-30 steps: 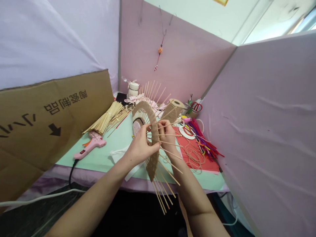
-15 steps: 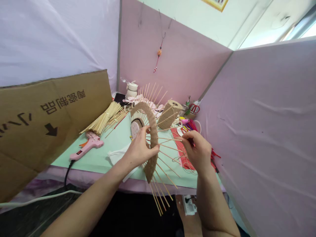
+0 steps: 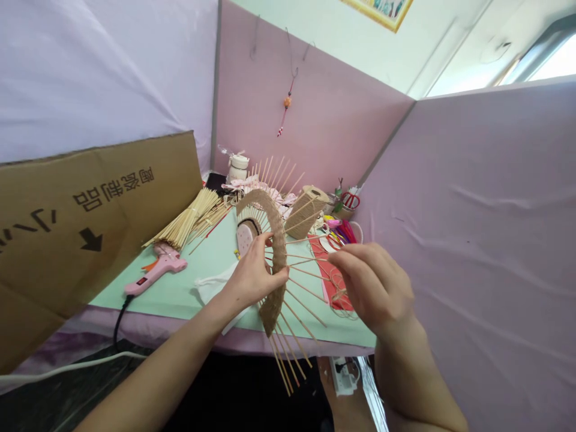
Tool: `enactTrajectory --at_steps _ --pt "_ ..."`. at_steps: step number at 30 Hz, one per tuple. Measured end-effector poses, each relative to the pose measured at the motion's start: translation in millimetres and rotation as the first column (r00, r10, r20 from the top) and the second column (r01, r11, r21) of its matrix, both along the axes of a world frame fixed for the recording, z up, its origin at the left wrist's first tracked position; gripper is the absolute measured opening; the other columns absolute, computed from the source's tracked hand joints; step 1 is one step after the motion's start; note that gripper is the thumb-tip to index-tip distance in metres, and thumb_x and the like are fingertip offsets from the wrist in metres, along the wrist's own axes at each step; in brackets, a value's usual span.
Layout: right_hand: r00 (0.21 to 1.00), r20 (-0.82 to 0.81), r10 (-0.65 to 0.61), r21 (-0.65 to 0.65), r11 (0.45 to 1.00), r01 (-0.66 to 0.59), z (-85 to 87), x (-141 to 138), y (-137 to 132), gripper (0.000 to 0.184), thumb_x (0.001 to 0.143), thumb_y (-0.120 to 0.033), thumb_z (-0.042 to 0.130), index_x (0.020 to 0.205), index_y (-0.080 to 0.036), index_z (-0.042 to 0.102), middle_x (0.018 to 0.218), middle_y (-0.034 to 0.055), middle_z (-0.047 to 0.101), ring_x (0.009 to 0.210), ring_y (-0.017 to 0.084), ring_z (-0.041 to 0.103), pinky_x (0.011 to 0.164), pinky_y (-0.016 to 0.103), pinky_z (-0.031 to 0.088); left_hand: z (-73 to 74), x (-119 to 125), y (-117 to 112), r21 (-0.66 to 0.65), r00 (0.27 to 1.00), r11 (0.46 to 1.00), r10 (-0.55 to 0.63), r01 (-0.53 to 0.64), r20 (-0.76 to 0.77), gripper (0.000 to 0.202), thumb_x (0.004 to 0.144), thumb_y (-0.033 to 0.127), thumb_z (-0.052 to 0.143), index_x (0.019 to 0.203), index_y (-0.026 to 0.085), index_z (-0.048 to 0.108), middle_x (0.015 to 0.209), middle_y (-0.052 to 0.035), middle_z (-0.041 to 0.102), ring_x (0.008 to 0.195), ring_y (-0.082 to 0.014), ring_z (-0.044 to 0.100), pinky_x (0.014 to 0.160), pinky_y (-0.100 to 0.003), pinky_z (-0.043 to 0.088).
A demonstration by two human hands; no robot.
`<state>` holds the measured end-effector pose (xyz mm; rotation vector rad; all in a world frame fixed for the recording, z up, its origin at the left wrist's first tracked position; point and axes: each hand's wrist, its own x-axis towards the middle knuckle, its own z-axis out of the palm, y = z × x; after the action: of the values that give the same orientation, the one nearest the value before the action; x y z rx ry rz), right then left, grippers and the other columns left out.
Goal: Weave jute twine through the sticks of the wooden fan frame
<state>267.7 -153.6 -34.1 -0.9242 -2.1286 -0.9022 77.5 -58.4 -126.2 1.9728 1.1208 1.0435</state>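
Observation:
My left hand grips a round woven piece of jute twine with thin bamboo sticks fanning out of its rim, held upright and edge-on above the table's front. My right hand hovers to the right of the sticks, closer to the camera, fingers curled together in a pinch. A thin strand of twine seems to run from the piece toward those fingers, though it is too fine to be sure. A spool of jute twine stands behind the piece.
A pink glue gun with a black cord lies on the green mat, beside a bundle of bamboo sticks. Cardboard leans at left. Red paper, coloured pipe cleaners and a cup with scissors lie at right. Pink partitions enclose the desk.
My right hand has drawn away from the woven piece, moving right and toward the camera. The left hand keeps its hold on the piece. The view has tilted up slightly.

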Motion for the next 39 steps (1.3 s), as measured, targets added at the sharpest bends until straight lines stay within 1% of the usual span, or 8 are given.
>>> enactTrajectory --at_steps 3,7,11,15,21,28,32,39 --pt "0.983 -0.172 -0.071 0.051 0.995 0.081 -10.6 6 25 0.017 0.087 -0.006 0.058 0.099 -0.018 0.060 0.088 0.0069 0.063 0.081 0.018 0.057 0.074 0.031 0.049 -1.3 -2 0 0.011 1.000 1.000 -0.006 0.006 0.007 0.072 0.074 0.039 0.066 0.137 0.019 0.036 0.113 -0.0090 0.061 0.080 -0.0187 0.064 0.076 -0.033 0.050" --pt "0.913 -0.368 -0.178 -0.009 0.982 0.188 -45.1 16 65 0.007 0.093 -0.017 0.052 0.092 -0.018 0.059 0.083 0.0054 0.062 0.080 0.018 0.055 0.075 0.032 0.047 -1.7 -4 0 -0.025 1.000 0.999 -0.020 0.020 0.009 0.074 0.073 0.040 0.067 0.137 0.019 0.036 0.116 -0.0100 0.059 0.070 -0.0150 0.062 0.069 -0.031 0.049" --pt "0.864 -0.432 -0.260 -0.165 0.964 0.208 -80.5 6 112 0.018 0.096 -0.025 0.046 0.088 -0.018 0.060 0.083 0.0065 0.063 0.081 0.020 0.054 0.076 0.034 0.044 -1.9 -2 0 -0.038 0.999 0.999 -0.035 0.036 0.034 0.076 0.072 0.039 0.068 0.138 0.022 0.034 0.121 -0.0092 0.057 0.060 -0.0099 0.058 0.063 -0.030 0.047" --pt "0.809 -0.464 -0.360 -0.353 0.913 0.203 -97.7 -27 146 0.017 0.092 -0.024 0.046 0.084 -0.018 0.060 0.084 0.0076 0.063 0.081 0.021 0.054 0.074 0.034 0.043 -2.6 -2 2 -0.046 0.997 0.997 -0.058 0.061 0.059 0.073 0.072 0.036 0.068 0.135 0.021 0.034 0.121 -0.0082 0.056 0.057 -0.0078 0.054 0.059 -0.027 0.045" --pt "0.786 -0.477 -0.394 -0.478 0.866 0.144 -98.8 -58 153 0.009 0.086 -0.021 0.049 0.084 -0.019 0.058 0.084 0.0062 0.062 0.080 0.020 0.055 0.072 0.031 0.042 -5.2 -9 14 -0.060 0.981 0.991 -0.110 0.120 0.158 0.058 0.081 0.040 0.061 0.130 0.021 0.036 0.118 -0.0073 0.054 0.060 -0.0071 0.052 0.059 -0.026 0.044" --pt "0.774 -0.516 -0.367 -0.496 0.865 0.079 -98.9 -57 152 0.012 0.087 -0.024 0.050 0.088 -0.019 0.061 0.085 0.0055 0.063 0.083 0.020 0.056 0.074 0.031 0.042 5.0 -12 25 -0.047 0.987 0.998 -0.044 0.052 0.156 0.043 0.082 0.043 0.061 0.116 0.021 0.047 0.100 -0.0017 0.056 0.061 -0.0086 0.053 0.062 -0.026 0.044" --pt "0.777 -0.528 -0.344 -0.496 0.867 0.047 -97.3 -56 152 0.014 0.088 -0.024 0.048 0.090 -0.018 0.061 0.088 0.0059 0.063 0.083 0.019 0.056 0.075 0.031 0.043 5.9 -12 24 -0.063 0.984 0.996 -0.049 0.060 0.169 0.042 0.082 0.043 0.061 0.115 0.021 0.047 0.099 -0.0016 0.056 0.062 -0.0091 0.054 0.062 -0.026 0.045" --pt "0.784 -0.509 -0.355 -0.476 0.875 0.087 -89.6 -57 150 0.010 0.086 -0.024 0.049 0.083 -0.019 0.058 0.083 0.0049 0.061 0.078 0.018 0.052 0.072 0.031 0.041 5.7 -14 23 -0.095 0.971 0.990 -0.083 0.106 0.224 0.033 0.086 0.035 0.054 0.114 0.020 0.046 0.100 -0.0012 0.054 0.061 -0.0079 0.053 0.061 -0.024 0.045"
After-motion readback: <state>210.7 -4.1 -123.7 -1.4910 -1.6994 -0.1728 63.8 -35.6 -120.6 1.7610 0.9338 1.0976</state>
